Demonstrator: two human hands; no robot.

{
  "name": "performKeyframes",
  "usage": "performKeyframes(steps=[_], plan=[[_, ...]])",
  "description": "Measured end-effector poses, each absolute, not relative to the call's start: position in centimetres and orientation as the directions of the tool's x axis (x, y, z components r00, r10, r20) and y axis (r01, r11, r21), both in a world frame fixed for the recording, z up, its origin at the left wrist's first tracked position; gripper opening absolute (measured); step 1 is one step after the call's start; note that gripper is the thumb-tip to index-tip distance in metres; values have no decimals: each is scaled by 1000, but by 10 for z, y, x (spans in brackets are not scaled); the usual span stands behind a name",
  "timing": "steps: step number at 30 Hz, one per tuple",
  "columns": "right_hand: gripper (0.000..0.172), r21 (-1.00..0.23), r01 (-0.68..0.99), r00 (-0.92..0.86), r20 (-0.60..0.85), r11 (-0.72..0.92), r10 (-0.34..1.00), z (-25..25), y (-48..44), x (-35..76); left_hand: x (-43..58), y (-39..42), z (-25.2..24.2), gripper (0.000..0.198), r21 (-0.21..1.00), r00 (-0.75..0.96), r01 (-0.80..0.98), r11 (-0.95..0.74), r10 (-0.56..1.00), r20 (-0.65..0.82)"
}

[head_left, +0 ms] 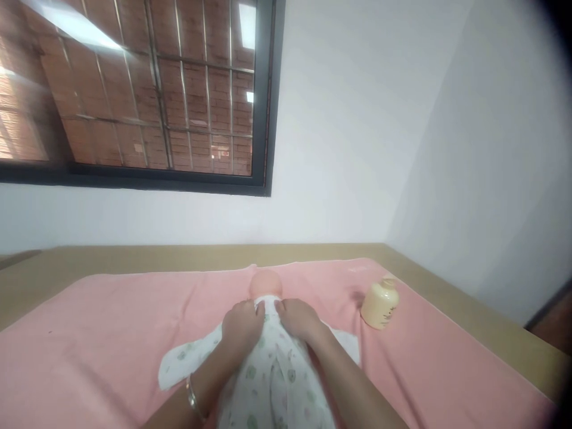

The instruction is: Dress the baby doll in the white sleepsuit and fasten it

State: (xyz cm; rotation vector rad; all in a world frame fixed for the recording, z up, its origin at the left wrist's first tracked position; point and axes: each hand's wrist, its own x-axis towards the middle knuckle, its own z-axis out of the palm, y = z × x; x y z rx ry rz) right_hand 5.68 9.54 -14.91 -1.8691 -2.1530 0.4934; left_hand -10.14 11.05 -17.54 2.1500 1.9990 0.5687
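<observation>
A baby doll [266, 283] lies on the pink blanket, with its smooth round head pointing away from me. A white baby garment [272, 375] with a pale green and pink print covers the doll's body, and its sleeves spread out to both sides. My left hand [243, 322] is closed on the garment's left shoulder near the collar. At the opposite shoulder, my right hand [297, 319] grips the cloth with its thumb beside the collar. Most of my fingers are hidden behind the hands and the fabric. The doll's limbs do not show.
A cream-coloured bottle or jar [379, 305] with dark lettering stands tilted in view on the right of the pink blanket [111, 322]. The blanket covers a tan surface [214, 255]. Behind it rise a white wall [348, 149] and a barred window [196, 101].
</observation>
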Motion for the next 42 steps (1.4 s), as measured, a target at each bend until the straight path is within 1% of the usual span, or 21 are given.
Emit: performKeyframes(steps=[3, 5, 7, 9, 10, 11, 13, 16, 18, 19, 22, 25, 26, 28, 31, 32, 34, 36, 38, 40, 42], plan=[[49, -338, 927, -159, 35, 162, 987, -141, 83, 48, -104, 113, -175, 56, 358, 44, 930, -83, 992, 115], [51, -331, 931, -144, 49, 152, 988, -140, 82, 46, -102, 112, -174, 57, 319, 44, 944, -83, 991, 128], [59, -356, 927, -119, 24, 120, 993, -143, 89, 50, -99, 109, -173, 54, 243, 78, 962, -126, 977, 199], [65, -410, 909, -98, -35, 75, 995, -146, 99, 56, -96, 106, -172, 49, 157, 145, 967, -198, 944, 296], [66, -441, 895, -97, -61, 60, 993, -148, 103, 59, -95, 105, -171, 45, 132, 168, 966, -222, 928, 333], [67, -467, 883, -101, -79, 53, 992, -148, 106, 62, -94, 105, -170, 43, 129, 173, 964, -231, 920, 350], [67, -478, 876, -111, -83, 59, 990, -147, 108, 65, -96, 108, -167, 44, 183, 143, 960, -210, 936, 321], [61, -398, 914, -108, -46, 81, 993, -140, 101, 58, -100, 117, -164, 55, 284, 91, 950, -133, 984, 154], [55, -345, 933, -110, -9, 101, 994, -136, 95, 50, -102, 121, -162, 60, 304, 87, 947, -107, 993, 80], [53, -335, 936, -112, 2, 106, 994, -135, 94, 47, -102, 122, -161, 61, 301, 91, 948, -108, 993, 70], [53, -371, 924, -96, 1, 90, 995, -136, 96, 48, -98, 118, -160, 59, 256, 129, 953, -161, 982, 136], [58, -446, 894, -73, -69, 35, 995, -138, 104, 60, -92, 113, -159, 54, 189, 163, 959, -211, 956, 243], [59, -466, 885, -76, -96, 23, 992, -138, 106, 64, -91, 112, -159, 52, 183, 165, 959, -215, 953, 254], [60, -484, 875, -87, -122, 18, 989, -138, 108, 69, -91, 114, -159, 52, 205, 148, 960, -193, 965, 214], [60, -453, 890, -103, -105, 44, 989, -135, 102, 66, -95, 120, -161, 56, 243, 111, 961, -131, 989, 97], [59, -435, 898, -113, -87, 64, 990, -135, 99, 64, -96, 121, -161, 58, 247, 105, 962, -121, 992, 76], [55, -405, 907, -146, -45, 116, 988, -134, 92, 59, -97, 122, -163, 61, 240, 111, 962, -127, 990, 82], [52, -389, 909, -162, 1, 150, 987, -135, 89, 57, -95, 119, -165, 60, 211, 143, 963, -170, 980, 139], [56, -396, 908, -144, 11, 137, 990, -137, 91, 59, -92, 114, -166, 57, 164, 175, 963, -214, 959, 223], [63, -428, 900, -114, -33, 89, 993, -141, 97, 64, -89, 110, -166, 52, 136, 189, 962, -237, 937, 295], [68, -476, 879, -103, -105, 41, 989, -144, 104, 70, -87, 109, -167, 49, 152, 165, 963, -222, 933, 320]])
